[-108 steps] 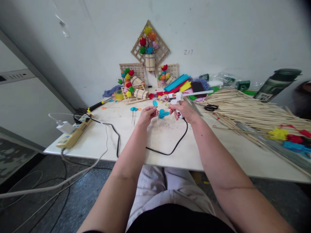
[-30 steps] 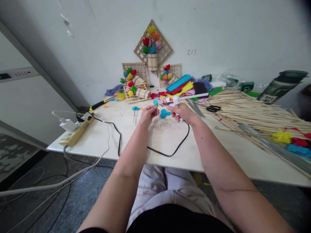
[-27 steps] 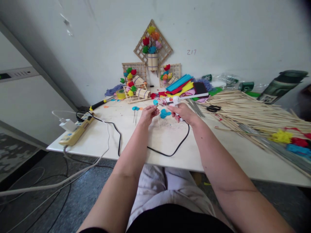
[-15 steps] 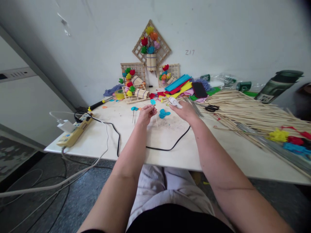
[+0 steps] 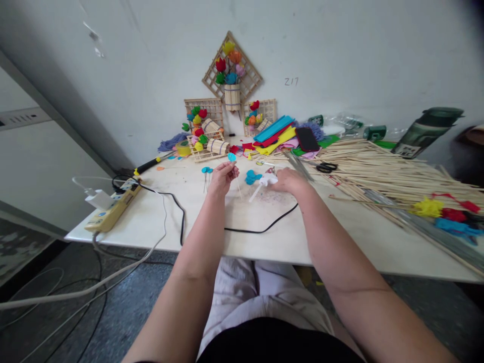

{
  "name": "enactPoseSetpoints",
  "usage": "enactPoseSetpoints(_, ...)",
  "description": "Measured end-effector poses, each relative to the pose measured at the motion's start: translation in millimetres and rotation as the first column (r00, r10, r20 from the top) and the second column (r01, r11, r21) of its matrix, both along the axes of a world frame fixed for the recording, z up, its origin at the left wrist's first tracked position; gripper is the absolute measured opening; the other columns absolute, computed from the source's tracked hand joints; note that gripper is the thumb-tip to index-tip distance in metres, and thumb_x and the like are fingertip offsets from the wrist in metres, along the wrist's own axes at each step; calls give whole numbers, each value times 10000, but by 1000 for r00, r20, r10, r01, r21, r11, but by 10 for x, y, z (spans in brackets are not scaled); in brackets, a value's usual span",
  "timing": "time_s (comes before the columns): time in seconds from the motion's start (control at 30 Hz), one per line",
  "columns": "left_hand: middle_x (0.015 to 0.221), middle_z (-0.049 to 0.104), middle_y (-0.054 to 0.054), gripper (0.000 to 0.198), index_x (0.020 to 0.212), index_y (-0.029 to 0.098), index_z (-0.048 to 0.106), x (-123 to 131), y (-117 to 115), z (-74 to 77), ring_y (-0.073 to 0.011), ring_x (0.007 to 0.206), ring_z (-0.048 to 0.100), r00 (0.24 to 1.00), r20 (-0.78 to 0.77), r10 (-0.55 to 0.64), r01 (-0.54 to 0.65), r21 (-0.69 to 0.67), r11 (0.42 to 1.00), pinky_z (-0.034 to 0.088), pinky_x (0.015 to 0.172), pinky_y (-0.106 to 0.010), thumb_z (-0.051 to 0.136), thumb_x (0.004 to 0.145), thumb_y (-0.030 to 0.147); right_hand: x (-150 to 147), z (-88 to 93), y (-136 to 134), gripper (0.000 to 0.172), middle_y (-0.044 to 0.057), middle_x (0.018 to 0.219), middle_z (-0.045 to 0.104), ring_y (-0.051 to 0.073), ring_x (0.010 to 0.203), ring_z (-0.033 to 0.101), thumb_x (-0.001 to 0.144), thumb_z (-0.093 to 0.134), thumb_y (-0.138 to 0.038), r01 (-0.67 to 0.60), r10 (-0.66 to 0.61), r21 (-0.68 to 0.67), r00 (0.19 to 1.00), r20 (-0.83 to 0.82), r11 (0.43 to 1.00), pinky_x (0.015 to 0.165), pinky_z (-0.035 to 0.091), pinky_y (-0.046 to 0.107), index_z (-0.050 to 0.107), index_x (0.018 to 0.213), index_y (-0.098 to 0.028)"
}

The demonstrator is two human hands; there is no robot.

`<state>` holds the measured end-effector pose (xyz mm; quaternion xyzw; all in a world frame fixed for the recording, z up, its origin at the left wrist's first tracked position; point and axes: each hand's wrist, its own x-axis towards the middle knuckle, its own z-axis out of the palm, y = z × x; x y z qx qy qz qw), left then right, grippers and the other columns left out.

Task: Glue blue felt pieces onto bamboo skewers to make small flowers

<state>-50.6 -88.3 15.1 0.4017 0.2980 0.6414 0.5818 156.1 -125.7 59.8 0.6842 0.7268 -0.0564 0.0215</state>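
My left hand [image 5: 224, 177] is closed in a pinch around a thin stick [image 5: 239, 188]. A round blue petal [image 5: 232, 157] shows at the top of that stick, just above my fingertips. My right hand [image 5: 289, 180] is closed at the white hot glue gun [image 5: 268, 179], whose pale glue stick [image 5: 257, 193] points down and left near the tabletop. Some of its fingers are hidden behind the hand. Loose blue petals [image 5: 251, 176] lie between my two hands. Left of my left hand are blue petals on thin stems [image 5: 206, 170].
Flower lattices [image 5: 217, 146] stand at the back, one on the wall. Coloured sheets [image 5: 275, 132], a phone [image 5: 307, 139], black scissors [image 5: 326, 167] and many wooden sticks [image 5: 363, 161] lie to the right. A power strip [image 5: 113, 204] is at left; a black cord [image 5: 260, 231] crosses the table.
My right hand has lowered and turned the glue gun, so its glue stick now shows pointing toward me. My left hand still pinches the stick. The view has shifted slightly.
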Motion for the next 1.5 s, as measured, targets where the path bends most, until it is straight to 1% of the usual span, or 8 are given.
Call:
enactPoseSetpoints(0.17, 566, 565, 22, 176, 687, 138, 584, 20, -30, 24, -57, 519, 550, 1000, -6, -24, 24, 28, 999, 454, 551, -187, 731, 639, 224, 5, -64, 55, 614, 155, 1149, 632, 274, 992, 613, 645, 658, -508, -43, 48, -131, 998, 34, 990, 780, 465, 331, 626, 1141, -147)
enactPoseSetpoints(0.33, 555, 564, 23, 149, 683, 143, 599, 19, -26, 26, -57, 512, 543, 999, -18, -30, 31, 30, 999, 452, 543, -185, 720, 639, 218, 129, -14, 70, 568, 138, 1052, 673, 265, 932, 628, 668, 597, -603, -96, 89, -149, 994, -58, 984, 724, 461, 307, 686, 1013, -161)
enactPoseSetpoints(0.47, 558, 564, 18, 134, 691, 139, 611, 23, -14, 5, -59, 516, 547, 999, -19, -50, 51, 33, 998, 451, 547, -187, 712, 643, 214, 337, 7, 140, 508, 156, 991, 685, 258, 945, 625, 807, 452, -555, 121, -116, 19, 980, -162, 993, 729, 450, 301, 702, 973, -145)
enactPoseSetpoints(0.57, 564, 569, 13, 131, 697, 137, 612, 30, -2, -16, -63, 515, 549, 998, -21, -59, 60, 34, 998, 447, 545, -191, 709, 647, 209, 526, -103, 241, 384, 143, 1068, 667, 262, 994, 611, 856, 422, -388, 378, -312, 269, 914, -259, 886, 749, 445, 316, 686, 1040, -178)
enactPoseSetpoints(0.67, 566, 576, 10, 138, 695, 141, 605, 37, 10, -37, -70, 516, 554, 997, -36, -72, 73, 27, 997, 448, 552, -201, 710, 648, 217, 665, -281, 330, 346, 153, 1084, 654, 265, 976, 608, 838, 420, -253, 493, -398, 298, 857, -328, 817, 748, 441, 324, 688, 1044, -178)
enactPoseSetpoints(0.87, 556, 590, 0, 173, 704, 133, 604, 63, 8, -51, -86, 491, 552, 991, -73, -109, 113, 48, 992, 442, 544, -224, 717, 627, 239, 687, -517, 426, 384, 120, 1199, 600, 272, 1142, 463, 785, 440, -142, 308, -253, 298, 945, -209, 903, 911, 343, 375, 653, 1103, -169)
enactPoseSetpoints(1.03, 560, 593, 0, 185, 684, 139, 588, 81, -11, -52, -88, 503, 557, 990, -88, -109, 112, 31, 993, 445, 555, -228, 721, 623, 253, 653, -604, 482, 418, 129, 1205, 592, 268, 1168, 408, 806, 400, -139, 277, -235, 274, 956, -175, 921, 944, 275, 393, 613, 1165, -166)
enactPoseSetpoints(1.5, 555, 593, 2, 211, 669, 143, 589, 108, -55, -23, -90, 504, 552, 988, -106, -109, 112, 18, 994, 443, 543, -229, 741, 603, 275, 631, -576, 480, 421, 155, 1242, 555, 279, 1117, 444, 822, 343, -94, 345, -288, 405, 938, -194, 847, 899, 313, 376, 598, 1157, -104)
